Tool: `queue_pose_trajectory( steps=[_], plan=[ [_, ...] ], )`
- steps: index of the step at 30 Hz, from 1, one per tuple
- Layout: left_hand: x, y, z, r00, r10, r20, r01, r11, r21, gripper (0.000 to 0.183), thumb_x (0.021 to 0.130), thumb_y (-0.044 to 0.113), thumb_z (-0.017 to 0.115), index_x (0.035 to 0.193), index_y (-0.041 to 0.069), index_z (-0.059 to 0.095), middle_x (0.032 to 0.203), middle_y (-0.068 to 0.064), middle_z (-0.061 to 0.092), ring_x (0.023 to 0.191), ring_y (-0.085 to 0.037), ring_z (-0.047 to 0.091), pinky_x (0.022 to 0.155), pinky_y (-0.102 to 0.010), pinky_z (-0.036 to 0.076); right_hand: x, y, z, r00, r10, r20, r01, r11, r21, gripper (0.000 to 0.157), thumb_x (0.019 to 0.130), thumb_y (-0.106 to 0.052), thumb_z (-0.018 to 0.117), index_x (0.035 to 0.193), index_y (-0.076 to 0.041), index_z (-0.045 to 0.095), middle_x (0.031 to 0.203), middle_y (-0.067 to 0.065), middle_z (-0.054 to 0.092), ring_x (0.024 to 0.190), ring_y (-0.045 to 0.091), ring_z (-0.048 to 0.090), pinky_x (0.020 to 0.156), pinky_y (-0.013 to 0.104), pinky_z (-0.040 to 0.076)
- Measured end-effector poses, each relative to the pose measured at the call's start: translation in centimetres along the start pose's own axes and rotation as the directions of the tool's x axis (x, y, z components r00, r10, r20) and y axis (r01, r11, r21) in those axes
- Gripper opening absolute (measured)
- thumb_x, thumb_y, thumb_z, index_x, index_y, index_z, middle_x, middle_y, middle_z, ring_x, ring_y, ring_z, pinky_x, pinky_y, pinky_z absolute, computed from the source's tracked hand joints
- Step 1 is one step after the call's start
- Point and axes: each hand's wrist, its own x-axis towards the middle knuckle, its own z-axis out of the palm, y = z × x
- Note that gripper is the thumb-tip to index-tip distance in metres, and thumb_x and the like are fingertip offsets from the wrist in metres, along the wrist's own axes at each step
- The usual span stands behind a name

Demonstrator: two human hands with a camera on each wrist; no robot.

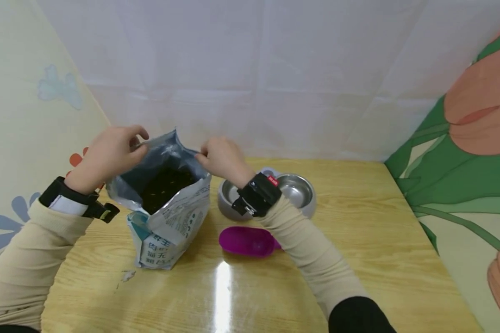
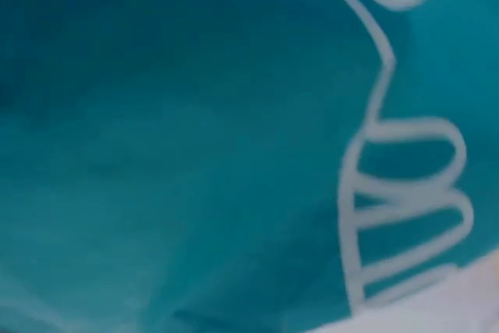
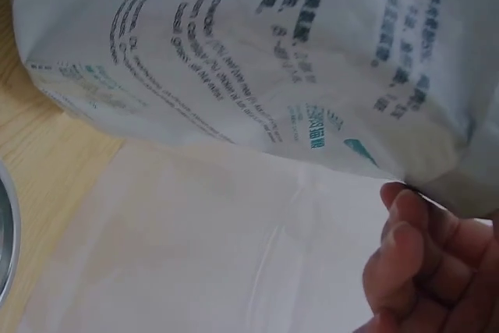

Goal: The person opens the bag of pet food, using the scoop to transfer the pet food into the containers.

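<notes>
A silver-lined cat food bag (image 1: 185,219) stands on the table, its mouth spread wide, with dark kibble (image 1: 166,187) visible inside. My left hand (image 1: 114,150) pinches the left part of its top rim between thumb and fingers. On the opposite side, my right hand (image 1: 224,159) grips the right edge of the rim. The right wrist view shows the curled fingers of the right hand (image 3: 425,259) at the edge of the printed bag (image 3: 234,44). Only the bag's teal side (image 2: 195,154), with white line drawing, fills the left wrist view.
To the right of the bag lies a magenta scoop (image 1: 246,241), its handle partly behind the right forearm. A double pet bowl (image 1: 298,190) with steel dishes stands behind it, partly covered by the right wrist. A white sheet (image 1: 316,83) hangs along the wooden table's (image 1: 358,222) back edge.
</notes>
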Motion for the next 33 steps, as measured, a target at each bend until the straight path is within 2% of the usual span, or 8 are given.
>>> queue_pose_trajectory(
  steps=[3,7,11,15,18,24,29,33],
  plan=[
    [-0.3,-0.3,-0.5,0.999,-0.038,0.034,0.042,0.99,-0.131,0.025,0.087,0.012,0.055,0.108,-0.002,0.056,0.092,-0.024,0.061,0.073,-0.033,0.057,0.06,-0.044,0.043,-0.2,0.0,0.0,0.999,-0.026,0.027,0.025,0.999,0.044,0.045,0.09,-0.031,0.054,0.051,-0.015,0.041,0.047,-0.005,0.034,0.042,0.008,0.032,0.043,0.02,0.024],
    [-1.3,-0.6,-1.3,0.996,-0.078,0.042,0.085,0.98,-0.182,0.034,0.089,0.017,0.056,0.117,-0.003,0.051,0.104,-0.028,0.058,0.093,-0.04,0.055,0.069,-0.05,0.044,-0.6,0.2,0.0,0.996,-0.05,0.08,0.036,0.985,0.169,0.049,0.09,-0.033,0.055,0.047,-0.014,0.04,0.044,-0.003,0.037,0.039,0.008,0.033,0.041,0.02,0.025],
    [-3.1,-1.3,-1.9,0.988,-0.153,0.031,0.155,0.977,-0.144,0.031,0.089,0.025,0.056,0.1,-0.004,0.056,0.082,-0.022,0.061,0.071,-0.034,0.057,0.059,-0.04,0.043,-1.0,0.5,-0.2,0.985,-0.061,0.16,0.013,0.958,0.286,0.047,0.091,-0.032,0.053,0.049,-0.011,0.048,0.048,0.003,0.051,0.042,0.015,0.048,0.043,0.022,0.035],
    [-5.3,-1.9,-1.9,0.983,-0.166,0.077,0.171,0.983,-0.065,0.038,0.09,0.031,0.055,0.062,0.006,0.051,0.05,-0.002,0.043,0.041,-0.017,0.038,0.045,-0.03,0.029,-1.3,0.8,-0.2,0.978,-0.053,0.201,-0.02,0.938,0.345,0.045,0.093,-0.031,0.051,0.052,-0.011,0.052,0.048,0.003,0.051,0.045,0.017,0.052,0.047,0.024,0.039],
    [-6.3,-1.9,-1.4,0.982,-0.157,0.11,0.169,0.979,-0.112,0.043,0.092,0.026,0.053,0.052,0.01,0.046,0.045,0.001,0.038,0.037,-0.012,0.029,0.041,-0.029,0.024,-1.6,1.2,-0.2,0.98,-0.042,0.196,-0.038,0.922,0.385,0.044,0.093,-0.029,0.05,0.053,-0.01,0.052,0.047,0.001,0.048,0.044,0.016,0.048,0.047,0.024,0.039],
    [-6.7,-1.2,-0.6,0.965,-0.25,0.078,0.262,0.92,-0.29,0.043,0.094,0.024,0.047,0.057,0.005,0.052,0.046,-0.003,0.043,0.036,-0.016,0.029,0.04,-0.031,0.025,-2.0,1.4,-0.3,0.991,-0.002,0.134,-0.056,0.903,0.425,0.04,0.092,-0.02,0.047,0.054,-0.01,0.053,0.047,0.003,0.046,0.042,0.015,0.042,0.044,0.024,0.034],
    [-6.9,-1.2,-0.1,0.956,-0.29,0.03,0.279,0.88,-0.385,0.045,0.096,0.025,0.045,0.058,0.0,0.049,0.046,-0.004,0.042,0.037,-0.017,0.035,0.041,-0.03,0.028,-2.0,1.1,-0.4,0.998,0.007,0.057,-0.029,0.92,0.391,0.039,0.089,-0.014,0.045,0.052,-0.008,0.053,0.045,0.001,0.045,0.04,0.012,0.039,0.045,0.023,0.032],
    [-6.8,-1.3,0.2,0.941,-0.338,-0.027,0.285,0.83,-0.479,0.046,0.096,0.021,0.044,0.057,-0.003,0.047,0.043,-0.002,0.04,0.042,-0.014,0.045,0.045,-0.019,0.038,-2.0,0.8,-0.4,1.0,-0.01,0.019,0.003,0.931,0.366,0.04,0.089,-0.012,0.045,0.05,-0.01,0.052,0.044,0.0,0.046,0.04,0.012,0.039,0.046,0.022,0.029]
  ],
)
